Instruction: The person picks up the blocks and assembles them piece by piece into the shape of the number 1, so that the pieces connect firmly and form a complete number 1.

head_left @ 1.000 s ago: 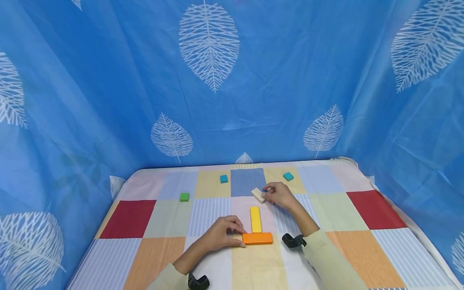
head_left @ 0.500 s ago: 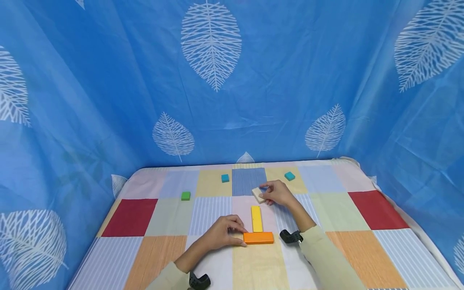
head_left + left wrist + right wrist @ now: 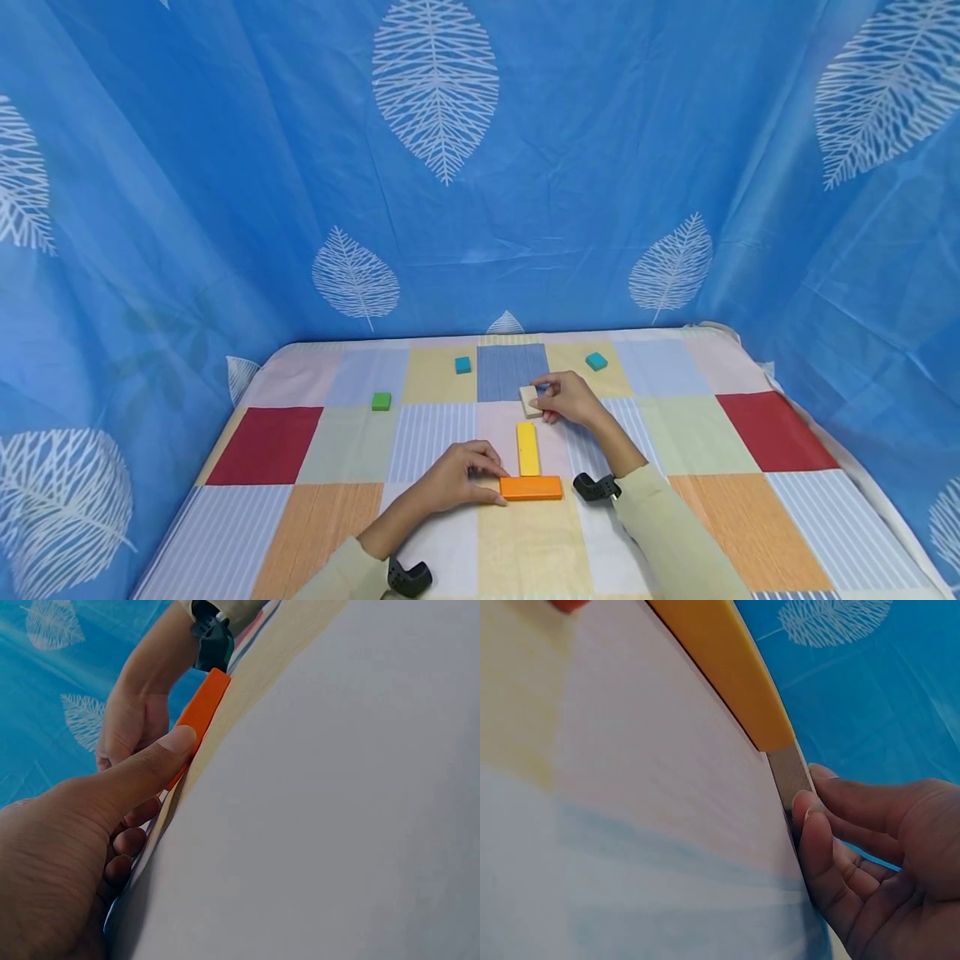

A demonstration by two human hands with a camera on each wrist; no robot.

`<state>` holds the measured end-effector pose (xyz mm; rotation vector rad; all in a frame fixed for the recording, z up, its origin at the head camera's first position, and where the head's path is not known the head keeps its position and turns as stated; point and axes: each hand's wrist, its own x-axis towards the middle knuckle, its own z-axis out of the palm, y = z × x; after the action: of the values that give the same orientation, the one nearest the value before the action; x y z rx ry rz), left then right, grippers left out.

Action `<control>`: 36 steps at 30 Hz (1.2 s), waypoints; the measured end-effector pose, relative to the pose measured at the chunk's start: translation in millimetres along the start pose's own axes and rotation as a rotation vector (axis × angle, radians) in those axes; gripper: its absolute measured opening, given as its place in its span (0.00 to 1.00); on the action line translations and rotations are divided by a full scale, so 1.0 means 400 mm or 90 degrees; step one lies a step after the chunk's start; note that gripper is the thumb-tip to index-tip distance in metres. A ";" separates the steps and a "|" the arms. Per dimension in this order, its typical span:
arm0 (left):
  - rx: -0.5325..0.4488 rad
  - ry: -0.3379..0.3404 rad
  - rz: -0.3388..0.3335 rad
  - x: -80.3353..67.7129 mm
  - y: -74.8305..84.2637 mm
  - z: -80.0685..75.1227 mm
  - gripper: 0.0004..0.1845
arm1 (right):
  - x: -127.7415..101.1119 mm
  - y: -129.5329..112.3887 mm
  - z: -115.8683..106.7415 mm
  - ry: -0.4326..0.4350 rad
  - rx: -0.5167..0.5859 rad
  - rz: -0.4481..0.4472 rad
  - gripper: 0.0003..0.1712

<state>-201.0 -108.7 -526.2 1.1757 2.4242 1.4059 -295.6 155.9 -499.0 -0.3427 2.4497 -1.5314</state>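
Observation:
My left hand (image 3: 457, 477) holds the left end of an orange block (image 3: 531, 489), which lies crosswise on the patchwork cloth. In the left wrist view the thumb presses along the near side of that orange block (image 3: 201, 709). A yellow block (image 3: 528, 450) lies lengthwise behind it, its near end against the orange one. Just beyond the yellow block's far end, my right hand (image 3: 572, 400) pinches a pale wooden block (image 3: 528, 402) by its right side. Part of this wooden block (image 3: 787, 778) is hidden by fingers in the right wrist view.
Two teal blocks lie farther back, one left of centre (image 3: 462, 365) and one at right (image 3: 596, 362). A green block (image 3: 381, 402) sits to the left. Blue curtains (image 3: 510, 208) with white leaf prints hang behind and on both sides of the cloth-covered table (image 3: 360, 529).
My right hand has turned the pale wooden block from a slant to nearly in line with the yellow block. The left hand keeps its hold on the orange block.

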 end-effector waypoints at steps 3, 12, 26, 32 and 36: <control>-0.001 0.002 0.001 0.000 -0.001 0.001 0.15 | 0.003 0.004 0.003 -0.001 0.009 0.002 0.26; -0.008 0.008 0.017 -0.002 -0.007 0.004 0.14 | 0.006 0.014 0.014 -0.005 0.026 0.010 0.24; -0.019 0.003 -0.013 -0.003 -0.013 0.012 0.14 | -0.004 0.016 0.021 -0.017 0.061 0.019 0.21; -0.018 0.007 -0.001 -0.005 0.002 0.014 0.15 | -0.007 0.018 0.027 -0.019 0.061 0.011 0.21; -0.005 0.007 0.000 0.000 0.024 -0.001 0.14 | -0.006 -0.002 0.024 -0.024 0.064 0.002 0.21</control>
<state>-195.8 -106.2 -518.5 1.1694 2.4242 1.4241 -290.4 148.0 -502.1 -0.3461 2.3339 -1.6247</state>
